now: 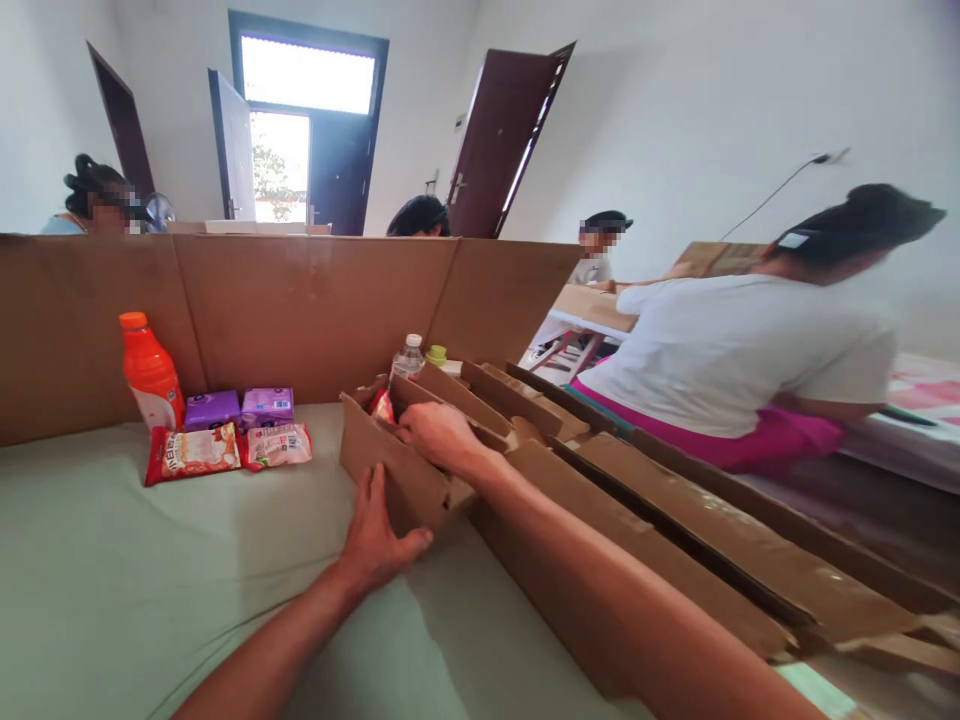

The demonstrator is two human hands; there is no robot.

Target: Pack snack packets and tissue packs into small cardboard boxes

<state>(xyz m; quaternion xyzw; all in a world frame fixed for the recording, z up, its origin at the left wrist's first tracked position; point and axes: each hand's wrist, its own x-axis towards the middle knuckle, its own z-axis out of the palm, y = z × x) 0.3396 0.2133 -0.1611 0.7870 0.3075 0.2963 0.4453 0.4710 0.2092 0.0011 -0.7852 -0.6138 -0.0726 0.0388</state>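
A small open cardboard box [390, 470] stands on the pale green table cover [135, 580]. My left hand [379, 535] lies flat against the box's near side, fingers stretched out. My right hand [439, 435] reaches over the box's top edge, its fingers curled down inside; what they hold, if anything, is hidden. A red snack packet [381, 405] shows inside the box. A clear water bottle [409, 358] and a green-capped bottle [437, 355] stand just behind it.
At the left rear stand an orange drink bottle [152, 375], two purple packs [236, 408] and two snack bags [229, 448]. A cardboard screen [300, 300] walls the back. Flat cardboard sheets [675, 520] lie to the right. A person in a white shirt [742, 350] sits nearby; others sit behind.
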